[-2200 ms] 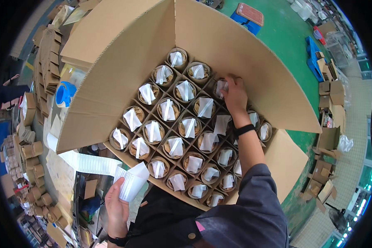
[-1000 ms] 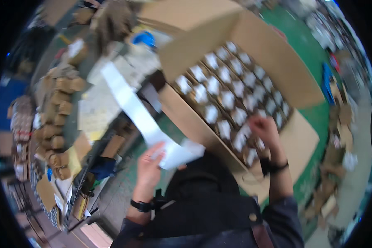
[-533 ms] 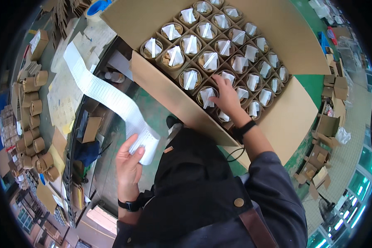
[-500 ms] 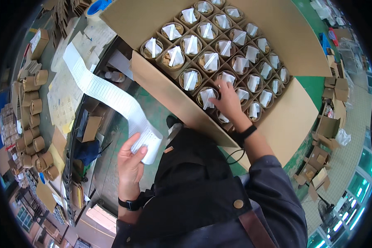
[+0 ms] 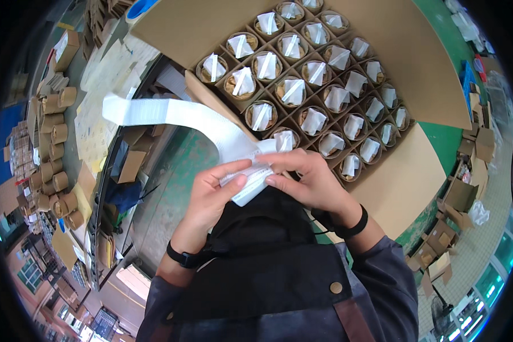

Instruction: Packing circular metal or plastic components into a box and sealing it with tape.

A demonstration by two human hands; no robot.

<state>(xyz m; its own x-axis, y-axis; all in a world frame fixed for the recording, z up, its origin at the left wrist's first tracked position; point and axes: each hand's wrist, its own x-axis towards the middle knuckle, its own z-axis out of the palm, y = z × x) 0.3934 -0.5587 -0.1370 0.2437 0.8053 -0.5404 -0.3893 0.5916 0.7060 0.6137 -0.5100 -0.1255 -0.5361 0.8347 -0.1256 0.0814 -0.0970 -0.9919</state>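
Note:
A long white strip of labels curves from the left to my two hands in front of my apron. My left hand pinches its near end between thumb and fingers. From the other side, my right hand grips the same end, thumb and fingertips pressed on it. Just beyond my hands stands an open cardboard carton, its inside split by a cardboard grid. Round brown tubes fill the cells, each topped with a folded white packet. My right hand hides part of the carton's near edge.
On the left runs a workbench with papers and rows of brown cardboard tubes. A small open box sits below its edge. Cardboard boxes, a plastic bag and a fan stand along the right.
My right hand has come out of the carton, back toward my body, and now grips the label strip. My left hand has moved right and up with the strip, which trails more sideways.

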